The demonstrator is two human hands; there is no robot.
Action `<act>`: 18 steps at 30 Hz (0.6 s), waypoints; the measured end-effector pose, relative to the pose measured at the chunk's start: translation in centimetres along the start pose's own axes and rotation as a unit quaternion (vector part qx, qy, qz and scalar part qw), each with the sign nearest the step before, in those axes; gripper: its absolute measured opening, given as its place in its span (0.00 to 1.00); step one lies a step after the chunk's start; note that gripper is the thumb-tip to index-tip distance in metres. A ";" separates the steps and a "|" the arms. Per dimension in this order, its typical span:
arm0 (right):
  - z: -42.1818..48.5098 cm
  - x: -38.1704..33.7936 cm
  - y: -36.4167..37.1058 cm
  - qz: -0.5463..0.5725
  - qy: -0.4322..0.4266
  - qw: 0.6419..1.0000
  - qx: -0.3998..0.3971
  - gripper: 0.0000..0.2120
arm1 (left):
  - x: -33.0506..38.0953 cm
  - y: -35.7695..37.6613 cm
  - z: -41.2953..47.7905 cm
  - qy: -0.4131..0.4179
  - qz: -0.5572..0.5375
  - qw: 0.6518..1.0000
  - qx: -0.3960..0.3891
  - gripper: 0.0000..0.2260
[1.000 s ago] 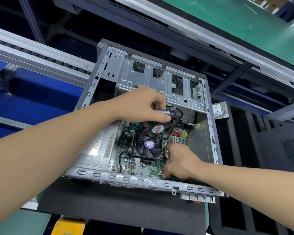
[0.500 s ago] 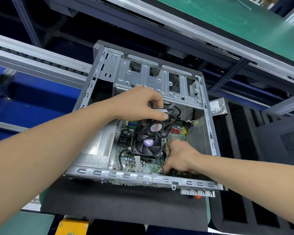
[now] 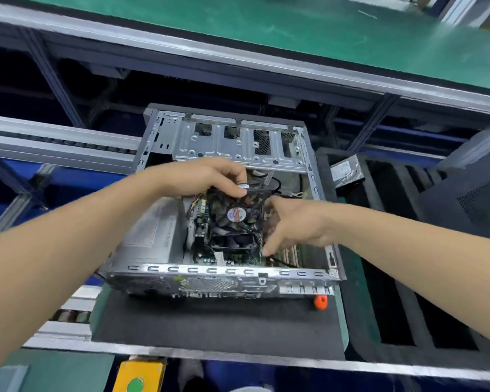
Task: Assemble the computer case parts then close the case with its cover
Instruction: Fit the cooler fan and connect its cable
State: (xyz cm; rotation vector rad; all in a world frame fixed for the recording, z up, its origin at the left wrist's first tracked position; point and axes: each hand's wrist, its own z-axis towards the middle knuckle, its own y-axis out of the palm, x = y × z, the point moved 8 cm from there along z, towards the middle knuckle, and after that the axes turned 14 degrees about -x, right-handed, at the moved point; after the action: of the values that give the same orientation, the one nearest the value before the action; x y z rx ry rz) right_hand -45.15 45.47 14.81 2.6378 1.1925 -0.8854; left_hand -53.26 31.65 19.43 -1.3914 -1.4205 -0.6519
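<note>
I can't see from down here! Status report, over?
Left hand pinches black square fan with red label. Right hand beside it, fingers toward green circuit board, grip unclear. Grey metal case open, black cable behind fan.

The computer case [image 3: 229, 271] sits mid-frame on a mat [image 3: 210, 323], open side up. Inside it, the power supply [image 3: 153, 230] fills the left part and the motherboard [image 3: 200, 222] lies to its right. The fan [image 3: 236, 215] is over the board, my left hand [image 3: 207, 176] pinching its upper edge, my right hand [image 3: 294, 224] just beside its right edge. A hard drive [image 3: 347, 171] lies in the slotted tray [image 3: 379, 306] right of the case.
</note>
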 end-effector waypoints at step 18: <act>-1.3 -1.5 3.7 -0.194 -0.252 0.948 0.024 0.06 | -1.5 8.9 -4.1 -0.260 0.098 0.960 -0.025 0.08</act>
State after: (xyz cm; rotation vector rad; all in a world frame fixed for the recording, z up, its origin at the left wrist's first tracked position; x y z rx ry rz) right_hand -42.64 42.37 16.18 2.0274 1.5603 -1.5475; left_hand -43.93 29.11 17.20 -1.8030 -1.6443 -0.1952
